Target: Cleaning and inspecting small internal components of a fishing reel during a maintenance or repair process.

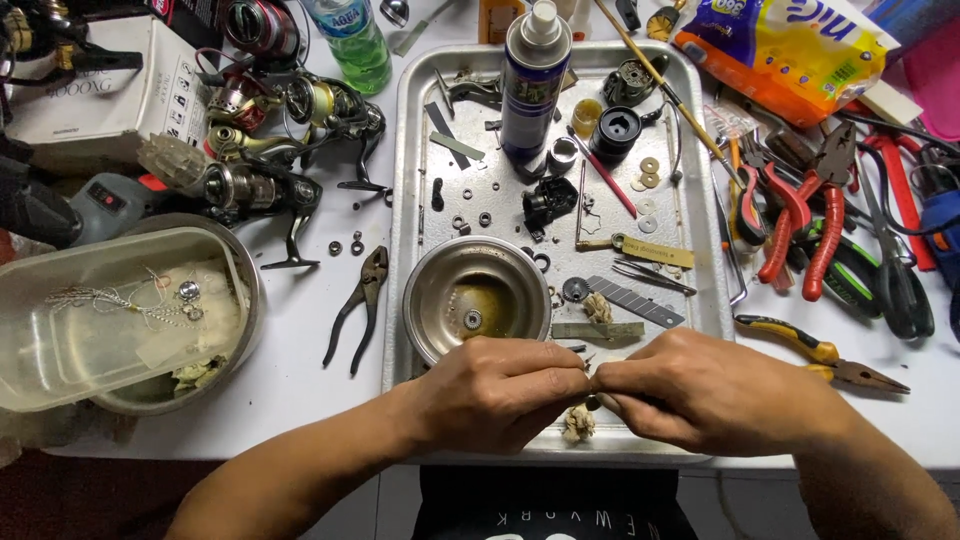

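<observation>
Fingers (578,380) of L hand (500,390) & R hand (700,390) pinched tip-to-tip on tiny part, over metal tray (410,200).

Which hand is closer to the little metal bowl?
Left. The left hand sits right below the metal bowl, nearly touching its rim. The right hand is further off to the bowl's right, fingertips meeting the left hand's.

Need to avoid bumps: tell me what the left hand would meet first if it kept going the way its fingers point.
The left hand points right, fingertips pinched against the right hand; it would meet those fingers at once, probably with whatever tiny part sits between them.
</observation>
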